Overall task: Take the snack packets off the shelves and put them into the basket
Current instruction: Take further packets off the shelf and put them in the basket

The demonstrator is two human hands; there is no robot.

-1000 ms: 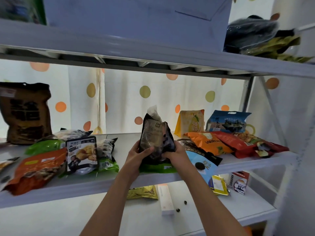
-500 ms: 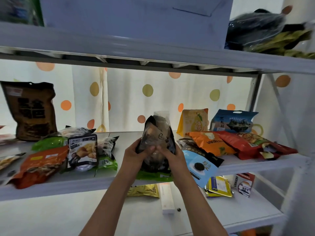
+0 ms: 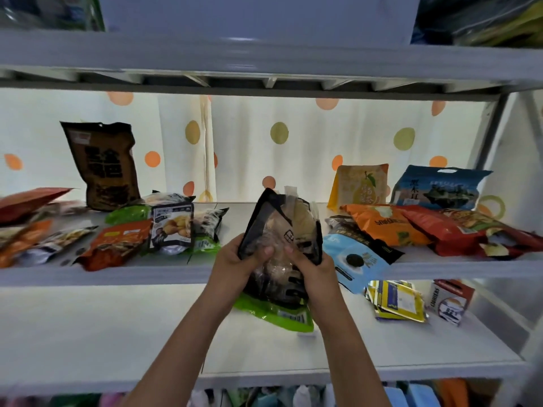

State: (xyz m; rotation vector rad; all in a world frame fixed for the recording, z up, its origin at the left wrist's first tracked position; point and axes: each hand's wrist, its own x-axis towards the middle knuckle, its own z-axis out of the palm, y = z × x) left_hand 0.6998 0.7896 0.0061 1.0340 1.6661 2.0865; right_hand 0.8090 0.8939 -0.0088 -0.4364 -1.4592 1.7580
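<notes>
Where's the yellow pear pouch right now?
In the head view the yellow pear pouch stands upright at the back right of the middle shelf, just left of the blue handled bag and behind the orange packet.

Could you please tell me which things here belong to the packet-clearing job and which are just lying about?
Job:
black-and-clear packet, held by left hand and right hand
orange packet
light blue packet

Lying about:
dotted curtain
small carton
</notes>
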